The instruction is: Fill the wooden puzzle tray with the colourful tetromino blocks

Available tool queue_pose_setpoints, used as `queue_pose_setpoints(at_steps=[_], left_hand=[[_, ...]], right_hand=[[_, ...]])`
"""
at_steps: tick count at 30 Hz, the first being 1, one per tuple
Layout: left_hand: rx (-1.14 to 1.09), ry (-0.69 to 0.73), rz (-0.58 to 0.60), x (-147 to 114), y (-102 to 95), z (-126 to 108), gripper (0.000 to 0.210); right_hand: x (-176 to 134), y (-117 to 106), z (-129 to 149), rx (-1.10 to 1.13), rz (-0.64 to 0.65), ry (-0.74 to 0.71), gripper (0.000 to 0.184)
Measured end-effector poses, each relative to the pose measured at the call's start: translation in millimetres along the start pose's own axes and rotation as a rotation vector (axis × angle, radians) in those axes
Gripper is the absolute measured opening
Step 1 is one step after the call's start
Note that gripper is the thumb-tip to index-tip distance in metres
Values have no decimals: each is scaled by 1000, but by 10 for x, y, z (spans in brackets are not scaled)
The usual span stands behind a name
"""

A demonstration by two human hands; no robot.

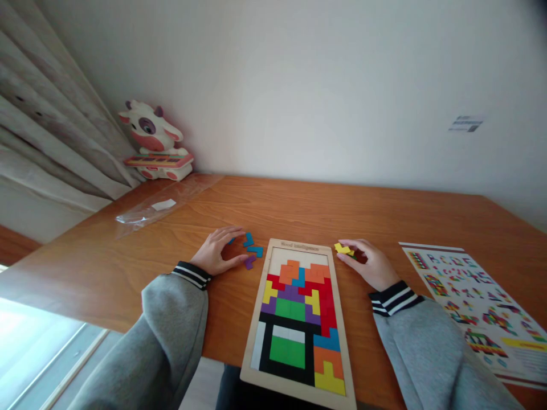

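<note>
A wooden puzzle board with a pale rim lies in front of me, partly filled with coloured block pieces; bare wood shows at its far end. My left hand rests on the table left of the board, thumb and fingers spread around loose blue pieces and a purple piece. The thumb tip is at the purple piece. To the right of the board, my right hand has thumb and forefinger closed about a yellow puzzle piece. Another yellow piece and a bit of green show beneath its fingers, partly hidden.
A printed pattern sheet lies on the right of the wooden table. At the back left stand a cow toy keyboard and a clear plastic bag. The board's near end overhangs the table edge.
</note>
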State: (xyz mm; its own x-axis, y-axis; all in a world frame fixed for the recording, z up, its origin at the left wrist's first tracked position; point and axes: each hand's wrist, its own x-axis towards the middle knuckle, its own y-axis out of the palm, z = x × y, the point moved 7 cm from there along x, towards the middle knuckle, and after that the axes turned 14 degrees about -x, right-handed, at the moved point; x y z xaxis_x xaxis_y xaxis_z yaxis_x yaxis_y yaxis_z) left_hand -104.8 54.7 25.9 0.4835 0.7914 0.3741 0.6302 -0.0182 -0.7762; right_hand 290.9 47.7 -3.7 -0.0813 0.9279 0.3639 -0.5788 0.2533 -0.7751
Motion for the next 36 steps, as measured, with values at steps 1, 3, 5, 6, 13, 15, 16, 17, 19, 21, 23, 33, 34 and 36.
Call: queue_pose_setpoints(at_steps=[1,3,5,6,13,15,16,17,19,21,23,33,34,36], left_hand=[[-4,16,22,2,18,-17,63],[-18,65,43,23,60,-94,66],[-45,123,47,65,110,-208,62],[-64,152,48,94,140,-270,57],[-205,308,-77,447,373,-603,23],[-252,322,-138,550,427,-654,18],[-277,316,-170,590,445,-671,17],[-298,304,-195,619,461,-684,16],[-327,282,-210,649,491,-714,16],[-337,276,-182,647,518,-752,16],[-337,287,-151,632,528,-788,14],[-367,261,-145,677,547,-778,16],[-385,244,-152,681,554,-768,18],[-439,192,-181,682,561,-734,25]], right_hand=[[-3,-4,-13,18,4,27,43],[-7,-13,-37,46,11,73,45],[-7,-29,-57,67,10,104,47],[-5,-36,-67,79,10,119,47],[27,-40,-159,276,14,262,52],[46,-23,-181,352,18,299,56],[57,-13,-190,380,25,316,57],[68,-3,-196,398,33,332,58],[92,9,-200,406,48,351,58],[113,7,-195,401,50,351,57],[123,-4,-196,408,40,347,54],[260,122,156,609,32,384,48],[303,177,304,626,70,347,46],[370,292,603,645,152,277,43]])
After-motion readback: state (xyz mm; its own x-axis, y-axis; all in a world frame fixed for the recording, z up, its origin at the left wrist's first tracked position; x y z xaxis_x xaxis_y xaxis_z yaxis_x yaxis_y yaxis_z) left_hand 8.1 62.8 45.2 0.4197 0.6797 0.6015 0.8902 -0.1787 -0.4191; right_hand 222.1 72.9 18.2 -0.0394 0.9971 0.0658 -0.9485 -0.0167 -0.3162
